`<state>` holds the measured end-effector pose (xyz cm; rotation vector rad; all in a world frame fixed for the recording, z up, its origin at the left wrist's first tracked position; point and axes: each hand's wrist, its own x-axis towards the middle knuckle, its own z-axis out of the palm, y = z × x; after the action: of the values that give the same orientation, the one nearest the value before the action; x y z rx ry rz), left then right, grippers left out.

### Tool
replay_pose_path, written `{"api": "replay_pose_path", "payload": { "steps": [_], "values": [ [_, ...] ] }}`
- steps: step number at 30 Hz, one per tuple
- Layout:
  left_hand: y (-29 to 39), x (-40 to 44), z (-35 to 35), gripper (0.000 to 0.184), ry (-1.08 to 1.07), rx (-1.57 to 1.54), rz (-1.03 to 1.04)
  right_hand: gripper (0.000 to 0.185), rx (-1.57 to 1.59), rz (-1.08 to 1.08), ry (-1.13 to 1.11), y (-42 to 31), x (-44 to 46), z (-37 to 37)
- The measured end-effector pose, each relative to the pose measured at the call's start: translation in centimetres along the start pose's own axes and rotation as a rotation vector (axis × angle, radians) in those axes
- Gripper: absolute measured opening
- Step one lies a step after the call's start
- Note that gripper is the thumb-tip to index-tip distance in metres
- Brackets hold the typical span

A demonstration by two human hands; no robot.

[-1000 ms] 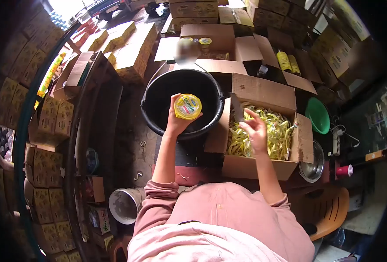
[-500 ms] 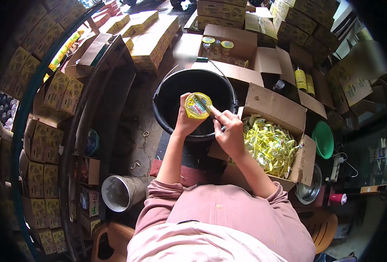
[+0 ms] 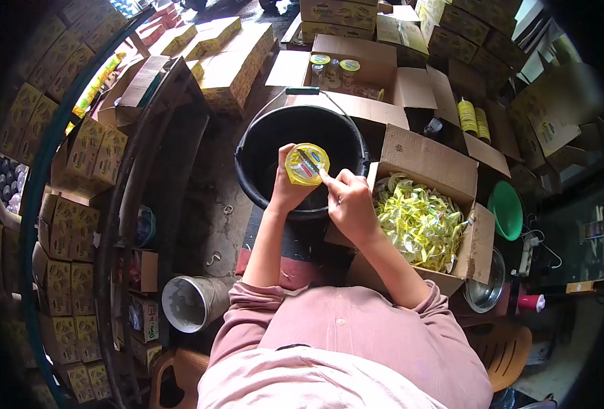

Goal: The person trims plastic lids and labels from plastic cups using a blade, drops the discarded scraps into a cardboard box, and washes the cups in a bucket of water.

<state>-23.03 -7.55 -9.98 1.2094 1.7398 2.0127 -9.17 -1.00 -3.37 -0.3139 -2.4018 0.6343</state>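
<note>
My left hand is wrapped round a plastic cup with a yellow and white printed lid, held up over the black bucket. The lid faces me, and the cup's body is mostly hidden behind it. My right hand is closed on a knife, a narrow dark blade that lies slantwise across the lid. Its handle is hidden in my fingers. Right of this hand, a cardboard box holds a heap of yellow and clear plastic scraps.
Behind the bucket stands an open carton with several yellow-lidded cups. Stacks of yellow lids lie at the right. A green bowl sits beyond the scrap box, a pale bucket at lower left. Stacked cartons line the left.
The knife blade has swung lower across the lid, and my right hand has turned and shifted slightly down. My left hand keeps the cup at nearly the same place. The view has shifted a little.
</note>
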Motion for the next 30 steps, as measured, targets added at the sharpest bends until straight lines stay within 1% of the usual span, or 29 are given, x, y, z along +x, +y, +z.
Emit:
{"api": "replay_pose_path", "payload": {
  "steps": [7, 14, 16, 19, 23, 26, 30],
  "values": [
    [0.4, 0.1, -0.1, 0.075, 0.015, 0.09, 0.08, 0.034, 0.019, -0.023, 0.072, 0.0, -0.4, 0.1],
    [-0.6, 0.0, -0.2, 0.075, -0.011, 0.088, 0.034, 0.033, 0.021, -0.019, 0.075, -0.2, -0.1, -0.3],
    [-0.1, 0.0, -0.1, 0.076, -0.021, 0.114, 0.038, 0.032, 0.011, -0.022, 0.065, -0.2, 0.2, -0.5],
    [0.5, -0.1, -0.1, 0.076, -0.031, 0.204, 0.047, 0.031, 0.01, -0.025, 0.005, 0.0, 0.9, -0.9],
    [-0.3, -0.1, 0.0, 0.076, -0.023, 0.103, 0.031, 0.03, -0.035, 0.018, -0.156, -0.5, 1.7, -1.8],
    [-0.3, 0.0, -0.1, 0.076, -0.008, 0.072, 0.038, 0.03, -0.03, 0.02, -0.139, -0.4, 1.1, -1.4],
    [-0.3, -0.2, -0.2, 0.076, -0.02, 0.101, 0.029, 0.033, -0.02, 0.061, -0.184, -0.2, 0.4, -1.6]
  ]
}}
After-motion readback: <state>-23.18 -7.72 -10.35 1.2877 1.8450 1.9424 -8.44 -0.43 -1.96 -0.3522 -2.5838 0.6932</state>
